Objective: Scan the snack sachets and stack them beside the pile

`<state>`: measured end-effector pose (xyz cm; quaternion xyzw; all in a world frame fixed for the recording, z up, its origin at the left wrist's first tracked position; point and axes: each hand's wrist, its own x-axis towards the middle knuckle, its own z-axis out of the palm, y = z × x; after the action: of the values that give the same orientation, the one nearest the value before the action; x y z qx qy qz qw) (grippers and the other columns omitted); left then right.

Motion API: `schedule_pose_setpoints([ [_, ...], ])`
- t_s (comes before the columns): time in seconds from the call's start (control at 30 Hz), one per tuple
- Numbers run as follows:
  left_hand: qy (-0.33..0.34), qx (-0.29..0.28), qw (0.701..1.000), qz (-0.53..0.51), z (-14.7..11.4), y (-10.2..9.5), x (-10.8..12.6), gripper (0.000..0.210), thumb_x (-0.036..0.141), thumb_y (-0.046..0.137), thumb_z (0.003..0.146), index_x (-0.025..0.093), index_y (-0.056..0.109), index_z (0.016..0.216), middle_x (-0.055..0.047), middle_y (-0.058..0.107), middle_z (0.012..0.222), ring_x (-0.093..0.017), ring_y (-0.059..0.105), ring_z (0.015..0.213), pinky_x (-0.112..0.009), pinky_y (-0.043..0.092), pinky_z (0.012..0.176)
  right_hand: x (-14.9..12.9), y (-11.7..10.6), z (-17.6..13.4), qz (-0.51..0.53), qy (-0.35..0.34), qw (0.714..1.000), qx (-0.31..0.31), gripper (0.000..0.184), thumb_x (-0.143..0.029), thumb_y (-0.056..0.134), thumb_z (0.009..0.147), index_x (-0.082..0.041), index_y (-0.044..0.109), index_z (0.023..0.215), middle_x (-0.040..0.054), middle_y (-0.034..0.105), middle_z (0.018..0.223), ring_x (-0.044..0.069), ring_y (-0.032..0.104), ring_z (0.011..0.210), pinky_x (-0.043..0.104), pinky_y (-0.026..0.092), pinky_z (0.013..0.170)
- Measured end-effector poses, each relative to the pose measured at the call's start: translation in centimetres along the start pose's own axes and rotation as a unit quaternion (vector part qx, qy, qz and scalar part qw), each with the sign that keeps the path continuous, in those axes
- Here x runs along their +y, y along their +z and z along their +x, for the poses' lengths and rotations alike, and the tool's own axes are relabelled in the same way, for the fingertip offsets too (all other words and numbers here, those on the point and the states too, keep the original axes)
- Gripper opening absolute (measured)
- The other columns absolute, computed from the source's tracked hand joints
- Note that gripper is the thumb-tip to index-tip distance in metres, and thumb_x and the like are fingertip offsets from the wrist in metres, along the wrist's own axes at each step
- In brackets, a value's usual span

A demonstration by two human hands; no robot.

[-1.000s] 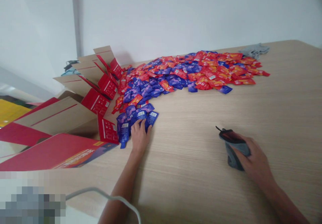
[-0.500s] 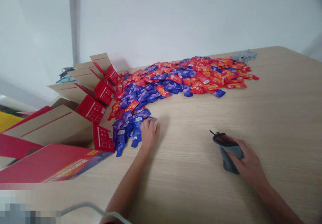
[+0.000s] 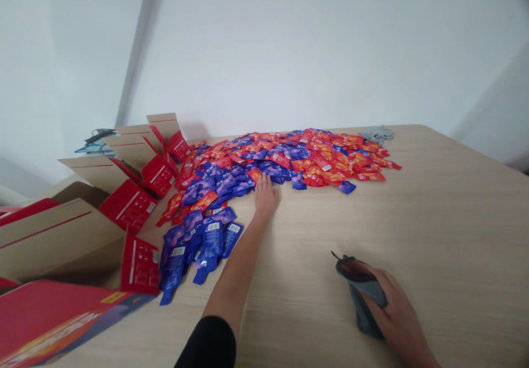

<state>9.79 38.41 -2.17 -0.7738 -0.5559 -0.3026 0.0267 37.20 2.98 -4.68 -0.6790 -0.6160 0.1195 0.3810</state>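
My left hand [image 3: 266, 196] reaches forward with its fingers stretched out. The fingertips rest at the near edge of a heap of red-orange and blue-purple sachets [image 3: 314, 158], touching an orange sachet [image 3: 255, 174]. Whether any sachet lies under the palm is hidden. Left of that forearm, several blue sachets [image 3: 212, 238] lie in an overlapping group. In my right hand [image 3: 399, 313] is a small dark grey fabric pouch [image 3: 366, 296] with a black rim and cord; the fingers wrap its right side and its mouth gapes.
Open red cardboard boxes [image 3: 128, 205] stand in a row along the left, flaps raised. The nearest large box [image 3: 70, 318] has a printed red side. A grey cloth [image 3: 378, 134] lies at the table's far edge, against the white wall [image 3: 309, 54].
My left hand has left the group of blue sachets and moved forward and right to the main heap. The right hand keeps the pouch, and the view has tilted up.
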Motion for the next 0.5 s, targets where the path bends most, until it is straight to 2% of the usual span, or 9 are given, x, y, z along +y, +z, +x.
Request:
schedule_pose_setpoints([
  [0.1, -0.023, 0.02, 1.0, 0.001, 1.1, 0.8, -0.9, 0.065, 0.028, 0.048, 0.101, 0.0, 0.039, 0.159, -0.03, 0.032, 0.168, -0.041, 0.027, 0.16, -0.061, 0.026, 0.127, 0.1, 0.2, 0.0, -0.013, -0.006, 1.0, 0.009, 0.045, -0.045, 0.059, 0.091, -0.032, 0.062, 0.133, 0.0083, 0.072, 0.126, 0.036, 0.069, 0.116, 0.056, 0.056, 0.099],
  [0.23, -0.031, 0.022, 0.999, 0.007, 0.7, 1.1, -1.6, 0.06, 0.024, 0.049, 0.1, 0.005, 0.044, 0.157, -0.026, 0.037, 0.167, -0.038, 0.03, 0.159, -0.057, 0.027, 0.127, 0.2, 0.1, -0.2, -0.019, 0.0, 1.0, 0.002, 0.045, -0.047, 0.058, 0.091, -0.034, 0.062, 0.133, 0.0086, 0.071, 0.126, 0.037, 0.068, 0.116, 0.058, 0.056, 0.099],
  [0.37, -0.028, 0.002, 1.0, 0.014, -0.8, 0.4, -2.2, 0.052, 0.02, 0.048, 0.101, 0.009, 0.053, 0.152, -0.023, 0.049, 0.16, -0.035, 0.042, 0.153, -0.053, 0.032, 0.125, 0.5, 0.0, -0.4, -0.024, 0.009, 1.0, 0.0, 0.045, -0.048, 0.059, 0.091, -0.032, 0.061, 0.133, 0.0095, 0.07, 0.129, 0.038, 0.067, 0.12, 0.062, 0.053, 0.104],
  [0.5, 0.002, -0.03, 0.999, 0.012, -1.6, -1.0, -2.5, 0.046, 0.012, 0.047, 0.1, 0.013, 0.062, 0.143, -0.02, 0.061, 0.149, -0.033, 0.053, 0.143, -0.051, 0.038, 0.121, 0.3, -0.1, -0.3, -0.019, 0.015, 1.0, -0.013, 0.046, -0.046, 0.059, 0.092, -0.03, 0.06, 0.135, 0.0104, 0.07, 0.128, 0.037, 0.065, 0.12, 0.061, 0.051, 0.106],
])
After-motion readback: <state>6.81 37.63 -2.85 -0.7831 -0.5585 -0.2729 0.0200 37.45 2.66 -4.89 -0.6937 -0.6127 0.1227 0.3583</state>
